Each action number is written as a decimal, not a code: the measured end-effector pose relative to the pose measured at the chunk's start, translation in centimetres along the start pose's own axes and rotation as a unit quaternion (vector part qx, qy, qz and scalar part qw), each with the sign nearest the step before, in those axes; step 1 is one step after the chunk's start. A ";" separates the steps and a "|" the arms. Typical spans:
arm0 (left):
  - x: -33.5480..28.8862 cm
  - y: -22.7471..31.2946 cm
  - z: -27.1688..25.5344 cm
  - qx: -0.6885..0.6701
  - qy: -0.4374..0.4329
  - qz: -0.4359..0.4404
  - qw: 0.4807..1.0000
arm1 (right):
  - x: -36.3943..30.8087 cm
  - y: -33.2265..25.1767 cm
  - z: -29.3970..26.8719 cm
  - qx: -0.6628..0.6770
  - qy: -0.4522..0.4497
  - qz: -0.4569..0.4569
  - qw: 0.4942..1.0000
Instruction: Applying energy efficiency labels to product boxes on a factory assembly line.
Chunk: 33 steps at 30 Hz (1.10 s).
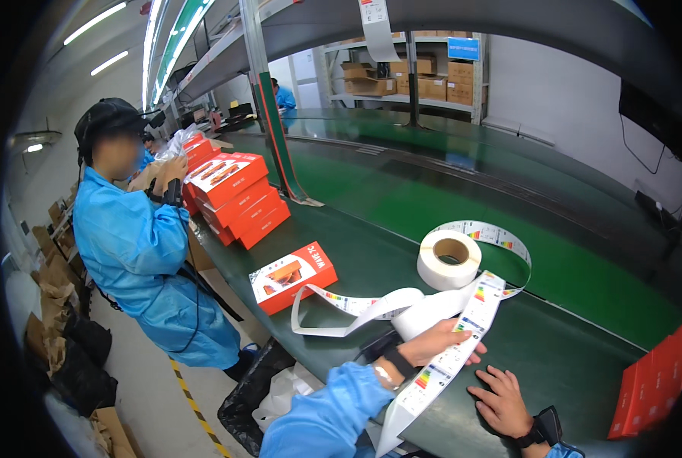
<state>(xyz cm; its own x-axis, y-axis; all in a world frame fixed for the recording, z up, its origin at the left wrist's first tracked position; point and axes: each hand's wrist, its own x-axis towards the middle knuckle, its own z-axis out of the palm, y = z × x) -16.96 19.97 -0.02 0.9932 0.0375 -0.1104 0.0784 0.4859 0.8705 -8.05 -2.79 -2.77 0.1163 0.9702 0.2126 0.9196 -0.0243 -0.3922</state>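
Observation:
My left hand is closed on a long strip of labels, with the thumb on top. The strip's white labels carry stepped coloured bars, and its loose end hangs past the near table edge. My right hand rests on the green table to the right of the strip, fingers spread and holding nothing. Beyond my left hand stands a white label roll with a brown core, its band looping out to the right. A second white roll lies nearer, partly hidden by my left hand and the strip.
An orange-and-white box lies left of the rolls. Several similar boxes are stacked farther left, beside a co-worker in blue. More orange boxes stand at the right edge. A black-lined bin sits below the near edge.

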 end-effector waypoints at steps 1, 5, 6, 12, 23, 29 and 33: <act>-1.2 0.6 -0.5 -0.012 -0.012 0.012 1.000 | -0.1 -0.1 0.1 -0.004 0.007 -0.012 1.000; -6.6 6.0 -2.9 0.036 0.061 0.135 0.988 | 0.0 -0.2 -0.1 -0.008 0.018 -0.006 1.000; -8.4 8.1 -3.9 0.112 0.116 0.157 0.974 | 0.1 -0.3 -0.2 0.000 0.017 -0.003 1.000; -18.3 15.2 -14.6 0.285 0.393 0.106 0.868 | 0.5 -0.9 0.1 -0.011 0.037 -0.018 0.999; -18.3 13.1 -22.3 0.556 0.496 -0.066 0.664 | 0.3 -0.7 0.0 -0.023 0.031 -0.009 0.999; -19.3 14.3 -20.1 0.634 0.436 -0.174 0.614 | 0.1 -0.7 0.0 -0.023 0.027 -0.011 0.999; -21.3 14.0 -20.0 0.627 0.424 -0.218 0.616 | 0.1 -0.5 0.2 -0.024 0.029 -0.010 0.999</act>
<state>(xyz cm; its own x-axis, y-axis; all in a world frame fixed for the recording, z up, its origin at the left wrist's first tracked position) -38.76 43.43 4.91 0.4941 0.8429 -0.2130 0.8546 -0.4259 0.2971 -8.55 -2.61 -2.69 0.1174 0.9551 0.2719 0.9388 -0.0175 -0.3439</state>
